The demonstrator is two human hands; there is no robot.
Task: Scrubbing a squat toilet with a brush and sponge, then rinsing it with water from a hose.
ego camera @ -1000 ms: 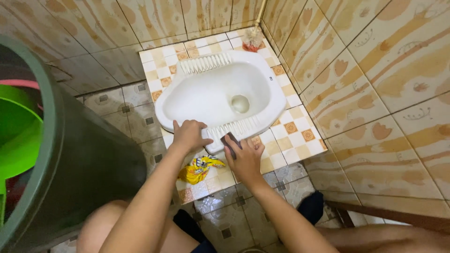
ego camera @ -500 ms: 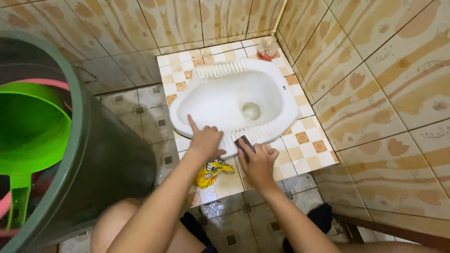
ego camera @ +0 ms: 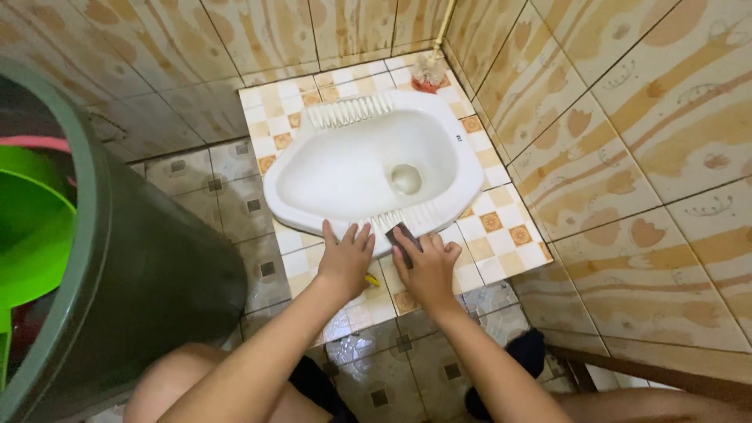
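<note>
Head view: right hand is pinching a dark scrub pad against the near rim of the white squat toilet, left hand lying just beside it, fingers spread flat (yellow wrapper peeking out beneath).

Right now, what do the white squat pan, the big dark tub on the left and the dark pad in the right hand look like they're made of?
Squat pan: likely glazed ceramic; smooth, glossy white with moulded ribbed footrests. Tub: probably plastic; dull dark green wall with a thick rolled rim. Pad under the right hand: dark and matte, maybe a scouring sponge; too small to be sure. The left hand rests flat on the pan's edge.
</note>
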